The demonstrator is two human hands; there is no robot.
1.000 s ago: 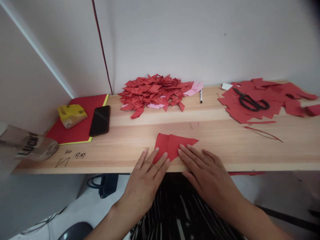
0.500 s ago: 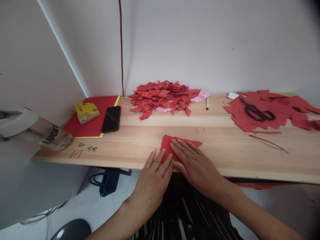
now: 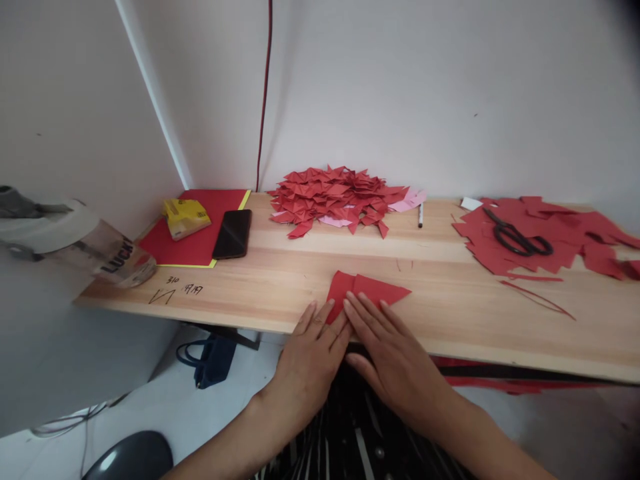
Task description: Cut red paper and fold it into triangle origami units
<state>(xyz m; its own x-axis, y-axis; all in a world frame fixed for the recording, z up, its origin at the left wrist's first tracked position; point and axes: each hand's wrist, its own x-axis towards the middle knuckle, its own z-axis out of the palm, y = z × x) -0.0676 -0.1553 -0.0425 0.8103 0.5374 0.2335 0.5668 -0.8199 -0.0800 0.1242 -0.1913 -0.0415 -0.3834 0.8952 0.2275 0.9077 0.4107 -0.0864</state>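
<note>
A folded piece of red paper point(image 3: 373, 288) lies flat at the table's front edge, with a pointed corner toward the right and a crease near its middle. The fingers of my left hand point(image 3: 314, 353) rest stretched out on its lower left part. My right hand point(image 3: 395, 353) lies flat with extended fingers over its lower middle, fingertips touching the paper close to the left fingers. The lower edge of the paper is hidden under both hands.
Behind the paper sits a heap of folded red pieces point(image 3: 335, 193). Black scissors point(image 3: 515, 237) lie on red scraps point(image 3: 480, 247) at right. A marker point(image 3: 421, 215) stands between. At left are a phone point(image 3: 233, 233), yellow packet point(image 3: 187, 219) and clear bottle point(image 3: 95, 250).
My right hand has slid down toward the table's front edge, uncovering more of the red paper. My left hand stays on the lower left part. The camera view has shifted slightly.
</note>
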